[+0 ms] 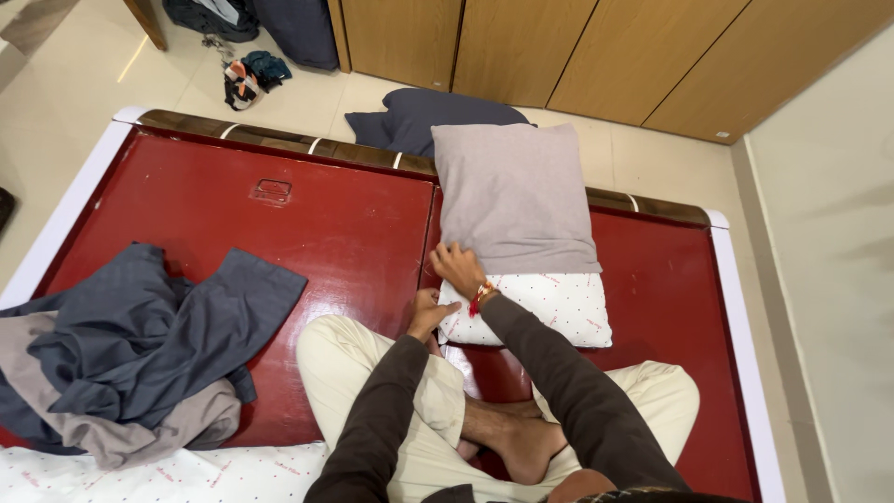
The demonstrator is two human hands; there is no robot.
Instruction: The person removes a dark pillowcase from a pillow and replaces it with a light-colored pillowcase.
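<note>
I sit cross-legged on a red wooden bed platform (279,242). In front of me lies a white dotted pillow (559,307), mostly covered by a grey pillowcase (512,196) pulled over its far part. My right hand (458,268) rests on the lower left edge of the grey pillowcase, fingers curled on the cloth. My left hand (428,315) grips the near left corner of the white pillow. A red thread band circles my right wrist.
A heap of dark grey and beige cloth (130,354) lies on the platform at my left. A white dotted sheet (158,475) sits at the near left. A dark blue pillow (419,116) lies on the floor beyond the bed, before wooden cupboard doors (559,47).
</note>
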